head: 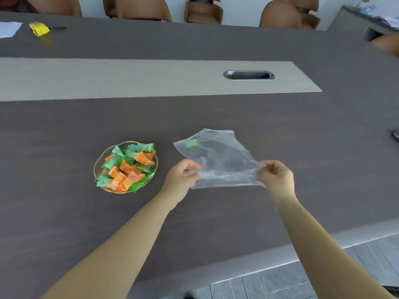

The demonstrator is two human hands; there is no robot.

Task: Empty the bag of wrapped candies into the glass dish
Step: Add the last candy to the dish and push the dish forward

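Observation:
A clear plastic bag is stretched above the dark table between my two hands. My left hand pinches its near left edge and my right hand pinches its near right edge. One green wrapped candy shows inside the bag near its far left corner. To the left stands a round glass dish with a gold rim, heaped with several green and orange wrapped candies.
A pale strip with a metal cable slot runs across the table behind the bag. A yellow object and white paper lie far left. Brown chairs line the far side. The table's near edge runs diagonally at lower right.

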